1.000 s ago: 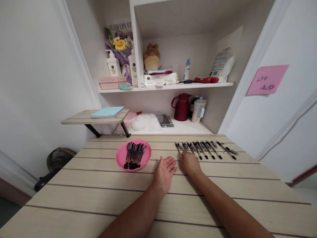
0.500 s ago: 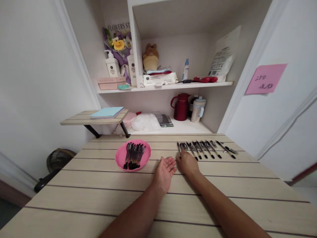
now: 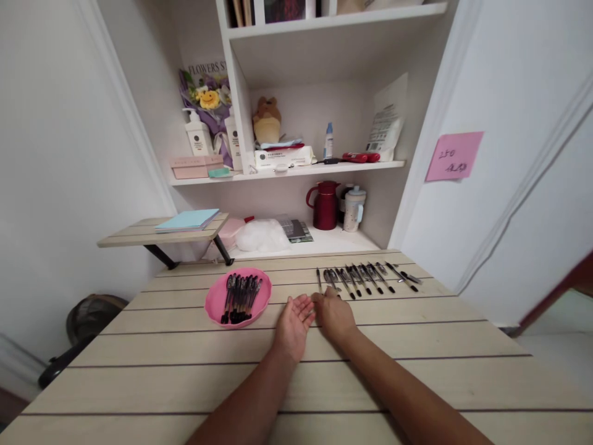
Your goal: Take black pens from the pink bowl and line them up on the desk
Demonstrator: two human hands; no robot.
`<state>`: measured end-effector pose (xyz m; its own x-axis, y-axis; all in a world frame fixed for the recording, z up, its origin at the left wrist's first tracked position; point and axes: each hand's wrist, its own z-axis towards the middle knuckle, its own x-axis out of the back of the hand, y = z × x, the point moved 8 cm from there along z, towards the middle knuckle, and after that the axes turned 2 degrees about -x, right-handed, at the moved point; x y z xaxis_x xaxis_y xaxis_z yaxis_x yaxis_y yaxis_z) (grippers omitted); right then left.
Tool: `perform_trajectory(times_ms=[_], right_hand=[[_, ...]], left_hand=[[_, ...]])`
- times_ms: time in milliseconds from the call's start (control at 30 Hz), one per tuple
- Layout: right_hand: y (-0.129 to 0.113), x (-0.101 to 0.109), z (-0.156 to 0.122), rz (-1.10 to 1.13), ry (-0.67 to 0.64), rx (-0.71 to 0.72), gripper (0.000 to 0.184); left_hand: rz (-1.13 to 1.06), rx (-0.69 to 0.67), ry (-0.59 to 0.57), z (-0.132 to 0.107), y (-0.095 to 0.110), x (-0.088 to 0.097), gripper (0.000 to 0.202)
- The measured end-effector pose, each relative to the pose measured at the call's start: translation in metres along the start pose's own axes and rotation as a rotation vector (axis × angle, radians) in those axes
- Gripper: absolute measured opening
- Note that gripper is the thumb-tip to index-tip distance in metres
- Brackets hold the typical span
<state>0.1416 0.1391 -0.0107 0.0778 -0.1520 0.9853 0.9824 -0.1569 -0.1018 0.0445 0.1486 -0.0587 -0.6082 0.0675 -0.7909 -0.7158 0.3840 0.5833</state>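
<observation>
Pale wooden table (image 3: pixel 185 377) with dark seams, seen from above.
A pink bowl (image 3: pixel 214 303) of black pens (image 3: pixel 238 298) sat toward its far edge; right of the bowl lay a row of pens (image 3: pixel 365 279), and both hands rested between them.

Both bare forearms reach forward, the left hand (image 3: pixel 293 321) lying palm-up with fingers spread, the right hand (image 3: pixel 334 312) palm-down just beside it.
</observation>
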Motion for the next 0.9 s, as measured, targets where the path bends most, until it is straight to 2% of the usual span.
perform_trajectory(times_ms=[233, 733, 833, 900], right_hand=[[0.004, -0.003, 0.014, 0.002, -0.01, -0.033, 0.021], [0.01, 0.002, 0.003, 0.008, -0.014, -0.054, 0.022], [0.005, 0.007, -0.005, 0.011, -0.006, -0.053, 0.024], [-0.002, 0.01, -0.012, 0.031, -0.007, -0.027, 0.024]], left_hand=[[0.018, 0.003, -0.026, 0.0, 0.0, 0.0, 0.035], [0.047, 0.025, -0.019, 0.002, -0.001, -0.003, 0.036], [0.065, -0.022, -0.009, 0.0, 0.002, -0.001, 0.034], [0.118, -0.115, 0.016, -0.003, 0.009, 0.001, 0.032]])
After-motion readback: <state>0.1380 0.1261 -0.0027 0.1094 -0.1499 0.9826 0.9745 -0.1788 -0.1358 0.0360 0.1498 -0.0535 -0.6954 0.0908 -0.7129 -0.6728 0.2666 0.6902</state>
